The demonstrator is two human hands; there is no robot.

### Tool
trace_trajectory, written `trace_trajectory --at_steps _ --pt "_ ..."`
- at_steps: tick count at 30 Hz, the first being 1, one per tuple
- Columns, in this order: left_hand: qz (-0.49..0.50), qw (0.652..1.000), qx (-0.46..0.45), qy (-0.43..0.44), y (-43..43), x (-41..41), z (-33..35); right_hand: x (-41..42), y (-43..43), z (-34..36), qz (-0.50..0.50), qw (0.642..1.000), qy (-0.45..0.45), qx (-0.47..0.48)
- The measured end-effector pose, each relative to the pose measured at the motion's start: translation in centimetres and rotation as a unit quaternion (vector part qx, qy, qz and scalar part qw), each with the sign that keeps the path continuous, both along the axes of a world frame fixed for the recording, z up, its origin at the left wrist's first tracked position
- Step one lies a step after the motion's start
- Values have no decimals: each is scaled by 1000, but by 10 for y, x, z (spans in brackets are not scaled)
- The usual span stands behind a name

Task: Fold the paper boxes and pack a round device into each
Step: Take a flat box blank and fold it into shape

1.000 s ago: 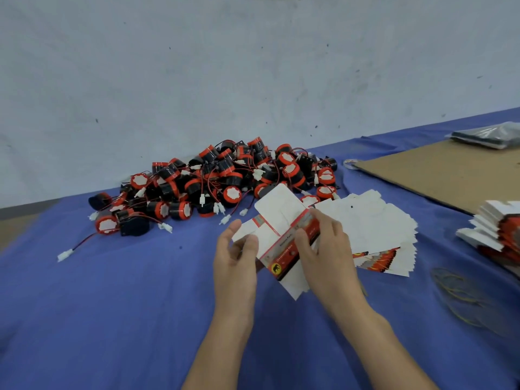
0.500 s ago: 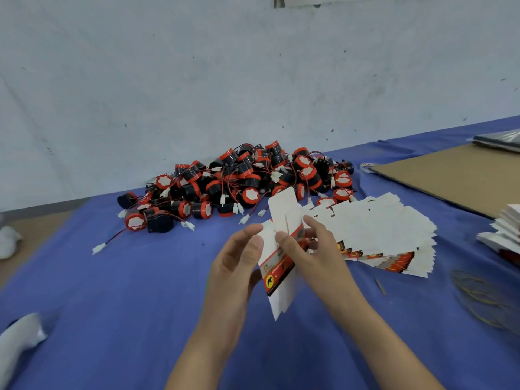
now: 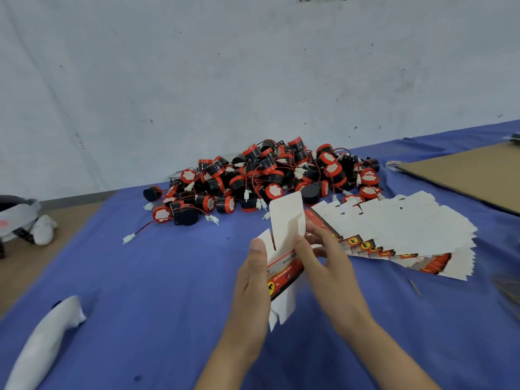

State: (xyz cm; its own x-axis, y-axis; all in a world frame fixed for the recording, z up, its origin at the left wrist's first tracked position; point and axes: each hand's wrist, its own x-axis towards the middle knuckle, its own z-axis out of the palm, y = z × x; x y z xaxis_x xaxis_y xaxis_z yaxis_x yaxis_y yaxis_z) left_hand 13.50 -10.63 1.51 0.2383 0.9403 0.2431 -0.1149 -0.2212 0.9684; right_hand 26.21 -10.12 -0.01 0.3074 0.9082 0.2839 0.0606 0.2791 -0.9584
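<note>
I hold one unfolded paper box [image 3: 284, 274] upright over the blue table, white inside with a red and black printed band. My left hand [image 3: 254, 285] grips its left side, thumb on the white panel. My right hand [image 3: 326, 266] pinches its right edge near the top flap. Behind it a fanned stack of flat boxes [image 3: 399, 229] lies on the cloth. A heap of round black and red devices [image 3: 264, 178] with red wires and white plugs sits further back by the wall.
Blue cloth [image 3: 157, 277] covers the table. A brown cardboard sheet [image 3: 472, 173] lies at the back right. A white rolled cloth [image 3: 42, 342] lies at the near left, and a grey and white object [image 3: 19, 218] at the far left edge. Rubber bands [image 3: 509, 291] lie at the right edge.
The box has turned from a slanted, flatter pose to upright between my hands, its top flap raised. The view has swung left, showing the white cloth and left table edge.
</note>
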Motion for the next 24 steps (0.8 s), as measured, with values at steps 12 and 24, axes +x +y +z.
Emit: trace_trajectory --at_steps 12,24 --pt "137 988 -58 -46 29 -11 -4 -10 -14 3 149 989 -2 14" --pt "106 989 -72 -76 34 -8 -2 9 1 12 77 978 194 -25"
